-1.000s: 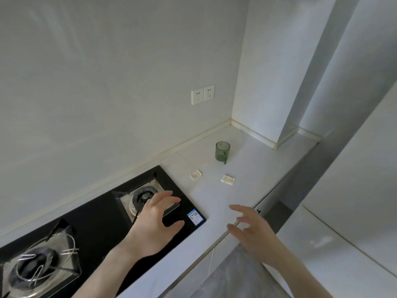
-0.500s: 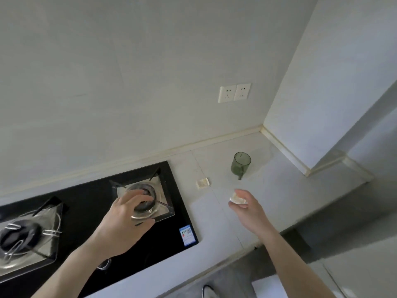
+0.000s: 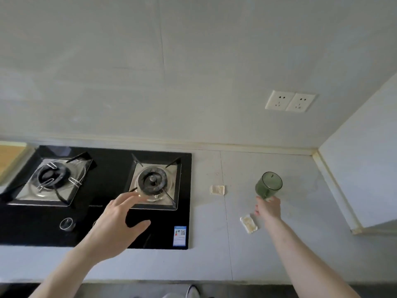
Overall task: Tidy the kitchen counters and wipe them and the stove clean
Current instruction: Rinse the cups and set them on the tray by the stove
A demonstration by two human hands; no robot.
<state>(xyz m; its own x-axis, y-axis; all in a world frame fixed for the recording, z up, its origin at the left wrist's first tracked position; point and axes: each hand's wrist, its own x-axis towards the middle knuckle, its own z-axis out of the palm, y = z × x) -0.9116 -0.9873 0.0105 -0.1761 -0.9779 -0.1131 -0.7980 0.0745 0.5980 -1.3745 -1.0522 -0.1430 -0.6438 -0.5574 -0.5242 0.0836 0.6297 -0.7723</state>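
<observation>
Counter: pale grey stone, backed by a grey tiled wall. Black glass stove set in at its left, two burners. Right of stove: small cream scrap, cream pad, green glass cup. Right hand grips the cup's base; left hand spread wide above the stove. Double socket on the wall above the cup

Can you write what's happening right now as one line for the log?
right hand: gripping green cup, tilted | left hand: open over stove | counter: two small pale scraps
</observation>
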